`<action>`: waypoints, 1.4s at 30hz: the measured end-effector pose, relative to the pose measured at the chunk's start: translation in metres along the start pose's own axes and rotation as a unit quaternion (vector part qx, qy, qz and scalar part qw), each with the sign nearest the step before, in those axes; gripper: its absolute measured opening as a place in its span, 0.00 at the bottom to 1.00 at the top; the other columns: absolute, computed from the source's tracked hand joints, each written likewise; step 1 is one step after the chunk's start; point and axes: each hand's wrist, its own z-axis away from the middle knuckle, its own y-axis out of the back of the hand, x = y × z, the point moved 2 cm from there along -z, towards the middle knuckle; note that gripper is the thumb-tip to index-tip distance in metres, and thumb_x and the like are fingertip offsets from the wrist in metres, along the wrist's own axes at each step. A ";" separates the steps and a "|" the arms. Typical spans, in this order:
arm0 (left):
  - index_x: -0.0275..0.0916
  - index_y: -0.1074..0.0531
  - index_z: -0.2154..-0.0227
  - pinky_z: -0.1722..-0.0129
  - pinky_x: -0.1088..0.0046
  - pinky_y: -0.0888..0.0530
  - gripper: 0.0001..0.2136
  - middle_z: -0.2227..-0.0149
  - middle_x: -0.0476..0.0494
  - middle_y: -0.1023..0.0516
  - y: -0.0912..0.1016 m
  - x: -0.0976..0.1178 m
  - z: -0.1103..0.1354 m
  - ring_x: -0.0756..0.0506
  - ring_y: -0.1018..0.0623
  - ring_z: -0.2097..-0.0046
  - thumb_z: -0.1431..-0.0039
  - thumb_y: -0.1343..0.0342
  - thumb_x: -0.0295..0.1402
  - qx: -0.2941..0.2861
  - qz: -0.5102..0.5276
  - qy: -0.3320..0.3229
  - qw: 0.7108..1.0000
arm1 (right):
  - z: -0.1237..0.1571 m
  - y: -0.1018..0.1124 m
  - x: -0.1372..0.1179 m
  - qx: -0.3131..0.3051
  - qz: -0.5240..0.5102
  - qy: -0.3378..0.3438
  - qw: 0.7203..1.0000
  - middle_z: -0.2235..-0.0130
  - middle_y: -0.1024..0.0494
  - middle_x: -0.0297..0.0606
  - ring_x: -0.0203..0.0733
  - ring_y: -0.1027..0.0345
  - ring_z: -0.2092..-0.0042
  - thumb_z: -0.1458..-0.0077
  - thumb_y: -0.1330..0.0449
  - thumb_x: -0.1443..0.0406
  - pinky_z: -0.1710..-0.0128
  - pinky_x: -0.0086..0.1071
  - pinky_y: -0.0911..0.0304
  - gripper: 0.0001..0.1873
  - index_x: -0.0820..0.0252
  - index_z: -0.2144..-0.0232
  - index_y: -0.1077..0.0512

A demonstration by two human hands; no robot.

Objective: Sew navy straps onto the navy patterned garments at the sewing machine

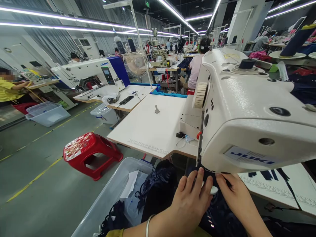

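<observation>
A white JUKI sewing machine [247, 108] fills the right of the view, its head reaching over the front of the white work table [150, 125]. Under the head lies dark navy fabric [217, 214]. My left hand [191, 197] rests on this fabric with fingers stretched forward and pressed down, a bracelet on the wrist. My right hand [233, 194] lies beside it, fingers flat on the same fabric just below the machine head. The needle area is hidden by the machine body.
A clear plastic bin [108, 200] with dark lace pieces stands at my lower left. A red plastic stool [90, 154] sits on the grey floor. Other sewing stations, a second JUKI machine [91, 74] and seated workers are farther back.
</observation>
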 end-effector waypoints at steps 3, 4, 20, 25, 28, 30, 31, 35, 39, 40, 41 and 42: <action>0.42 0.30 0.45 0.49 0.64 0.39 0.18 0.42 0.41 0.30 -0.001 0.000 0.002 0.42 0.29 0.47 0.34 0.48 0.41 0.002 -0.002 0.012 1.000 | 0.000 -0.002 0.000 0.020 -0.005 0.030 0.999 0.62 0.23 0.45 0.53 0.29 0.54 0.45 0.48 0.56 0.55 0.42 0.33 0.17 0.56 0.74 0.24; 0.42 0.30 0.45 0.49 0.64 0.39 0.18 0.42 0.41 0.30 -0.001 -0.001 0.003 0.43 0.29 0.47 0.34 0.48 0.41 0.000 -0.001 0.015 1.000 | -0.001 -0.003 0.000 0.023 -0.006 0.037 0.999 0.62 0.23 0.45 0.52 0.29 0.55 0.45 0.48 0.56 0.55 0.42 0.33 0.16 0.56 0.74 0.24; 0.44 0.31 0.45 0.48 0.66 0.39 0.18 0.41 0.42 0.31 -0.001 -0.004 0.002 0.43 0.29 0.47 0.35 0.47 0.42 -0.011 0.015 0.012 1.000 | 0.002 -0.003 0.020 -0.003 -0.067 -0.002 0.998 0.55 0.25 0.45 0.52 0.33 0.47 0.41 0.47 0.51 0.51 0.40 0.34 0.18 0.56 0.62 0.27; 0.45 0.31 0.45 0.48 0.66 0.39 0.18 0.41 0.44 0.31 -0.004 -0.003 0.002 0.43 0.29 0.47 0.35 0.46 0.41 -0.008 0.010 0.007 1.000 | 0.007 -0.001 0.038 0.018 -0.090 0.008 0.996 0.65 0.26 0.36 0.43 0.28 0.59 0.40 0.46 0.52 0.59 0.33 0.32 0.14 0.56 0.61 0.33; 0.47 0.31 0.45 0.49 0.66 0.38 0.18 0.41 0.45 0.32 -0.004 -0.003 0.002 0.43 0.29 0.47 0.36 0.46 0.42 -0.016 0.006 0.007 1.000 | 0.010 0.000 0.059 -0.029 -0.047 0.051 0.997 0.66 0.24 0.36 0.43 0.27 0.61 0.39 0.47 0.54 0.61 0.32 0.31 0.12 0.55 0.62 0.31; 0.47 0.31 0.45 0.49 0.66 0.38 0.18 0.41 0.45 0.32 -0.003 -0.003 0.002 0.43 0.29 0.47 0.36 0.46 0.42 -0.015 0.010 0.007 1.000 | 0.013 0.002 0.077 -0.079 0.014 0.086 0.993 0.63 0.21 0.38 0.47 0.26 0.58 0.40 0.44 0.55 0.58 0.36 0.30 0.11 0.53 0.66 0.27; 0.46 0.30 0.46 0.49 0.66 0.38 0.17 0.41 0.45 0.32 -0.003 -0.004 0.002 0.44 0.29 0.48 0.36 0.46 0.42 -0.012 0.018 0.005 1.000 | 0.015 0.005 0.086 -0.095 0.041 0.098 0.990 0.61 0.20 0.39 0.50 0.25 0.56 0.41 0.43 0.55 0.56 0.38 0.30 0.11 0.53 0.67 0.25; 0.45 0.26 0.55 0.52 0.68 0.37 0.08 0.51 0.48 0.24 0.003 -0.017 0.007 0.47 0.26 0.52 0.36 0.45 0.36 0.021 0.099 -0.001 0.995 | 0.024 0.032 0.103 -0.127 0.054 0.078 0.987 0.59 0.18 0.38 0.51 0.24 0.55 0.43 0.42 0.53 0.57 0.36 0.27 0.13 0.50 0.63 0.22; 0.41 0.28 0.66 0.58 0.70 0.36 0.09 0.68 0.50 0.23 0.012 -0.053 0.013 0.50 0.24 0.63 0.36 0.51 0.24 0.125 0.113 0.045 0.985 | 0.031 0.062 0.067 -0.178 0.026 0.041 0.983 0.64 0.18 0.34 0.47 0.22 0.60 0.46 0.40 0.51 0.63 0.27 0.27 0.13 0.50 0.64 0.22; 0.41 0.29 0.66 0.58 0.69 0.36 0.09 0.69 0.49 0.23 0.013 -0.064 0.015 0.49 0.24 0.63 0.36 0.51 0.23 0.144 0.097 0.064 0.983 | 0.032 0.065 0.052 -0.188 0.014 0.042 0.981 0.65 0.19 0.33 0.46 0.22 0.61 0.46 0.40 0.51 0.64 0.27 0.27 0.13 0.50 0.65 0.23; 0.41 0.29 0.65 0.58 0.67 0.36 0.08 0.68 0.48 0.23 0.014 -0.075 0.016 0.48 0.24 0.62 0.37 0.51 0.22 0.155 0.080 0.080 0.981 | 0.031 0.065 0.038 -0.201 0.004 0.043 0.979 0.65 0.19 0.33 0.45 0.23 0.61 0.45 0.40 0.52 0.64 0.26 0.27 0.13 0.50 0.65 0.23; 0.40 0.29 0.65 0.58 0.66 0.36 0.08 0.67 0.47 0.23 0.014 -0.085 0.016 0.47 0.24 0.62 0.38 0.50 0.22 0.163 0.064 0.093 0.980 | 0.030 0.062 0.025 -0.197 -0.003 0.047 0.979 0.65 0.19 0.33 0.44 0.23 0.62 0.44 0.41 0.53 0.64 0.26 0.27 0.12 0.50 0.65 0.24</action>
